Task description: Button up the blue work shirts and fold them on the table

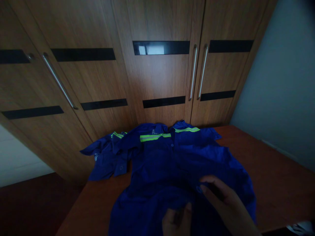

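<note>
A dark blue work jacket (pixel 157 164) with yellow-green reflective strips across the chest lies spread on the reddish-brown table, its front facing up. My right hand (pixel 223 200) has thumb and forefinger closed at the front edge of the jacket, beside a round button (pixel 199 189). Lower and to the left, my left hand (pixel 177 220) is curled with its fingers pinched against the jacket's lower front; the cloth between its fingers is dim and blurred. Higher up the front, another button (pixel 172 145) shows below the collar.
More blue cloth (pixel 108 160) with a reflective strip and a buttoned tab lies crumpled at the left table edge. Behind the table (pixel 278 183) stands a wooden wardrobe (pixel 162 75) with metal handles. A pale wall (pixel 283 98) borders the right side.
</note>
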Tool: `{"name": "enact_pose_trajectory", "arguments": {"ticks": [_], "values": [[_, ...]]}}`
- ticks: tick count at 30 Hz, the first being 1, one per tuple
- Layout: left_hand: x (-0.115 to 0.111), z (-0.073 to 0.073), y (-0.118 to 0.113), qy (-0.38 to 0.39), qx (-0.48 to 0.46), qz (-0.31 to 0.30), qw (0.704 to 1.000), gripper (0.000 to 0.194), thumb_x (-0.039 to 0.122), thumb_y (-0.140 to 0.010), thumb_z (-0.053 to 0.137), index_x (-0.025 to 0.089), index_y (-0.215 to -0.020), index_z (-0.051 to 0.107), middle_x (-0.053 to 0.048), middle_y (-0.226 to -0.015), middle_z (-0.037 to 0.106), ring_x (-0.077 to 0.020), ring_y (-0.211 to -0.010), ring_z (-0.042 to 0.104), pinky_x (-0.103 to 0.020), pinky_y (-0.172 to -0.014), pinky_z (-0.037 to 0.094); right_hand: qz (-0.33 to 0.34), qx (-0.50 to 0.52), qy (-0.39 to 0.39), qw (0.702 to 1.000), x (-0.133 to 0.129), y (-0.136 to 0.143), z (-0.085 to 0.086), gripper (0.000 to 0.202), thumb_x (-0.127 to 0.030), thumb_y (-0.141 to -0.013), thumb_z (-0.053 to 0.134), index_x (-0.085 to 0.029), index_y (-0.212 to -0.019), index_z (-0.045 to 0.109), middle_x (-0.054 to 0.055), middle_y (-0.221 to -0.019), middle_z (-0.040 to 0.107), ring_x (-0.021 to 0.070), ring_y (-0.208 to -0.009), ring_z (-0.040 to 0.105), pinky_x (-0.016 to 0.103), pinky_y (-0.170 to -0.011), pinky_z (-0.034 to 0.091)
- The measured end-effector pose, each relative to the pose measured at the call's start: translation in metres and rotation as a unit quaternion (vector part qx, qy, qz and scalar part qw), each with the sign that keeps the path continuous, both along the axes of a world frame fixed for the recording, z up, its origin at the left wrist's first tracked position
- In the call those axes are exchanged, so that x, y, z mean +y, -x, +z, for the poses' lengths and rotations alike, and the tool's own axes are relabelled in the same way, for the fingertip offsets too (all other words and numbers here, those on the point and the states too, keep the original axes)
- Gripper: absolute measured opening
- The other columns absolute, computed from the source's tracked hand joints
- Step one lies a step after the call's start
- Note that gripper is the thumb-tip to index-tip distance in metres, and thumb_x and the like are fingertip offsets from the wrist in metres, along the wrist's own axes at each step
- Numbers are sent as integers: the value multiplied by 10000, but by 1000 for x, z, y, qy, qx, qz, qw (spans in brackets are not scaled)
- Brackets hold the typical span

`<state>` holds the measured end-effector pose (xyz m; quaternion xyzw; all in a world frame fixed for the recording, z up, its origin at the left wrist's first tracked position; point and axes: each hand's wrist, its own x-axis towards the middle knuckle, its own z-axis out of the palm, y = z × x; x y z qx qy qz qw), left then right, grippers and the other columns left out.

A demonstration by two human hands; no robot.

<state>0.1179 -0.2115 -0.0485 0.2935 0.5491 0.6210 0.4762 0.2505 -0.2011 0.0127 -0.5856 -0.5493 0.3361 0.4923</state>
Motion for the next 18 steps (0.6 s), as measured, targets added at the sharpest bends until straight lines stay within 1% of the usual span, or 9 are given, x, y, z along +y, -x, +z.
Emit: {"name": "enact_pose_trajectory", "arguments": {"ticks": [3,5,8,13,16,18], "values": [[4,5,2,-14,16,-39,999,435,570,-524,788,153,-575,672,-39,-550,664,-177,-539,608,-255,-537,496,54,-46,-7,997,0,2,-1,199,-401,-838,578,-254,-914,687,7,-925,699,166,-900,647,199,-798,507],[4,7,4,-24,34,-70,997,447,585,-556,763,148,-580,673,-40,-560,663,-176,-555,604,-247,-541,485,77,-65,-16,995,1,3,-1,181,-375,-852,566,-257,-907,692,8,-943,701,159,-912,650,203,-832,496],[4,7,8,-30,67,-99,992,441,590,-600,731,152,-604,678,-31,-567,654,-167,-561,586,-236,-541,470,93,-82,-28,992,2,4,0,169,-336,-866,549,-258,-912,691,11,-939,700,156,-915,651,211,-842,493],[6,2,16,-16,159,-120,980,380,490,-662,714,169,-508,582,18,-476,535,-120,-478,477,-212,-475,389,118,-94,-32,988,1,6,0,164,-311,-882,532,-261,-922,683,12,-947,693,154,-923,645,214,-839,488],[8,0,18,-20,183,-141,973,343,448,-677,704,172,-526,567,29,-495,505,-114,-498,454,-211,-491,369,143,-102,-30,984,1,7,-1,158,-300,-891,523,-264,-925,674,4,-942,684,145,-918,637,211,-842,478],[8,-1,18,-21,188,-151,970,344,435,-674,707,175,-522,542,40,-493,472,-109,-500,433,-211,-499,359,144,-112,-30,983,2,7,-3,158,-290,-896,514,-263,-928,666,4,-953,677,142,-925,632,213,-848,471]]}}
